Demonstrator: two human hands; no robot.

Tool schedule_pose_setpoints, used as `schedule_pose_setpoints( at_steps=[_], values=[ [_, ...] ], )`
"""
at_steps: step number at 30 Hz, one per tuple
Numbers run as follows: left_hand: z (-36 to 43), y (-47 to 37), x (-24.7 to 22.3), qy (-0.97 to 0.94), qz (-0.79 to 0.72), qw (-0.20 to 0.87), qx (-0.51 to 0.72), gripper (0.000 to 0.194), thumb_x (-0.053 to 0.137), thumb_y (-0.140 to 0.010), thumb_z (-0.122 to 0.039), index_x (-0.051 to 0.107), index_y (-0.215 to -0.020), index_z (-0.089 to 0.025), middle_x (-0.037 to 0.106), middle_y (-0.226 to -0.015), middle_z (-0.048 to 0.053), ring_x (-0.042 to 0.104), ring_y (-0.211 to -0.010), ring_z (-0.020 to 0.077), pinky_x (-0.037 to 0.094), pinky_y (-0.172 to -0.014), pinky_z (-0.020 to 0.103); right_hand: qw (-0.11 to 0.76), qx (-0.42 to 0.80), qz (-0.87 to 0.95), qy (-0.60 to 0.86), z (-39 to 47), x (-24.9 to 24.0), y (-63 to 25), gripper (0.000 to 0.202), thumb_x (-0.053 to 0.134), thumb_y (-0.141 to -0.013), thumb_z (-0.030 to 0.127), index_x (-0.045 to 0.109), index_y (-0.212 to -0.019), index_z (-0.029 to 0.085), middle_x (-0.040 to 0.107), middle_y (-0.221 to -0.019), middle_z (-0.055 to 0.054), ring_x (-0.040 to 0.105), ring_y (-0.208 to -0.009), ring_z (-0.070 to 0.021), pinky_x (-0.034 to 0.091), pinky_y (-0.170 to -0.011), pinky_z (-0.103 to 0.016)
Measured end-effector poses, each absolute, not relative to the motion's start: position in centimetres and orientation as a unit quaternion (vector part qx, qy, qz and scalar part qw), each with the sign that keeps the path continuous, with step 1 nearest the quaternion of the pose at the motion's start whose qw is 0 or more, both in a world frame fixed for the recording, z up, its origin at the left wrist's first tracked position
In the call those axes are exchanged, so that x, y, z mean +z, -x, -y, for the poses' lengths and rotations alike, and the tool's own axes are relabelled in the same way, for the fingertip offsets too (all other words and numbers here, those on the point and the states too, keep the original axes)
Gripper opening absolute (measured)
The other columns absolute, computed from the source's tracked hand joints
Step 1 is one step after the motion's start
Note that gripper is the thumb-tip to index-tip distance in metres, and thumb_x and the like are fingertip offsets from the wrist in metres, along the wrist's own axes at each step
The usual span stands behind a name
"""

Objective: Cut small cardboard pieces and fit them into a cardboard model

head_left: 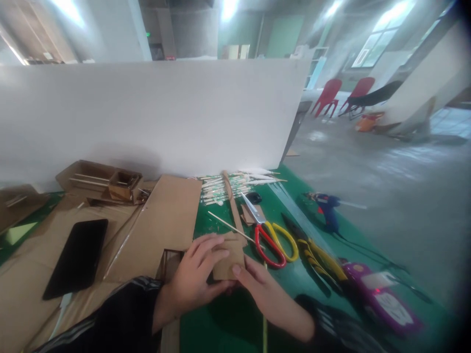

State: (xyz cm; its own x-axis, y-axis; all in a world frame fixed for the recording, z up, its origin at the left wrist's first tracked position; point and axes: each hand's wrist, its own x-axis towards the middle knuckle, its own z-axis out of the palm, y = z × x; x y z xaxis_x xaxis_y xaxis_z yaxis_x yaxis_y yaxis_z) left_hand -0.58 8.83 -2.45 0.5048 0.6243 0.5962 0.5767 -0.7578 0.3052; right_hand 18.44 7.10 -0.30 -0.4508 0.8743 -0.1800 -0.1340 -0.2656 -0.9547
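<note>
Between my two hands is a small brown piece of cardboard (228, 260), held above the green tabletop. My left hand (200, 269) grips its left side, fingers over the top edge and thumb along the bottom. On the right, my right hand (259, 282) presses its thumb on the cardboard's face, its other fingers partly hidden behind. Just beyond my right hand lie scissors (270, 245) with one red and one yellow handle, blades pointing away. A thin wooden stick (231, 226) and a cardboard strip (232, 201) lie just past the held piece.
Pliers (316, 260), a blue glue gun (327, 206) and a purple device (382, 294) lie on the right. Several sticks (217, 189) are at the back, before a white panel (154, 117). Cardboard sheets (158, 211), a phone (77, 257) and a cardboard box (88, 176) occupy the left.
</note>
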Motion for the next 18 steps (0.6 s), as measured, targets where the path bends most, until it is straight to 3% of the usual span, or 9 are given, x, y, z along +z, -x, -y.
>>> schedule_pose_setpoints(
  at_steps=[11, 16, 18],
  values=[
    [-9.0, 0.6, -2.6, -0.869, -0.328, 0.054, 0.366, 0.044, 0.066, -0.084, -0.041, 0.049, -0.119, -0.02, 0.055, -0.128, 0.014, 0.047, -0.126, 0.0304, 0.045, -0.103, 0.046, 0.373, 0.732, 0.441, 0.361, -7.3, -0.9, -18.7, 0.032, 0.06, -0.088, 0.04, 0.063, -0.115, 0.022, 0.067, -0.097, -0.003, 0.061, -0.08, -0.0181, 0.052, -0.076, -0.034],
    [-9.0, 0.7, -2.7, -0.858, -0.332, 0.082, 0.384, 0.047, 0.069, -0.081, -0.033, 0.048, -0.12, -0.019, 0.05, -0.13, 0.016, 0.047, -0.125, 0.0298, 0.044, -0.103, 0.046, 0.387, 0.805, 0.352, 0.282, -8.2, -2.3, -18.7, 0.051, 0.063, -0.078, 0.057, 0.065, -0.114, 0.022, 0.069, -0.099, -0.007, 0.065, -0.077, -0.0224, 0.055, -0.065, -0.036],
    [-9.0, 0.8, -2.9, -0.849, -0.336, 0.105, 0.395, 0.048, 0.07, -0.08, -0.031, 0.047, -0.121, -0.02, 0.047, -0.131, 0.016, 0.046, -0.125, 0.0298, 0.044, -0.103, 0.046, 0.396, 0.818, 0.332, 0.254, -8.3, -2.3, -18.5, 0.047, 0.061, -0.082, 0.055, 0.065, -0.115, 0.021, 0.07, -0.1, -0.008, 0.066, -0.08, -0.0227, 0.055, -0.065, -0.035]
  ],
)
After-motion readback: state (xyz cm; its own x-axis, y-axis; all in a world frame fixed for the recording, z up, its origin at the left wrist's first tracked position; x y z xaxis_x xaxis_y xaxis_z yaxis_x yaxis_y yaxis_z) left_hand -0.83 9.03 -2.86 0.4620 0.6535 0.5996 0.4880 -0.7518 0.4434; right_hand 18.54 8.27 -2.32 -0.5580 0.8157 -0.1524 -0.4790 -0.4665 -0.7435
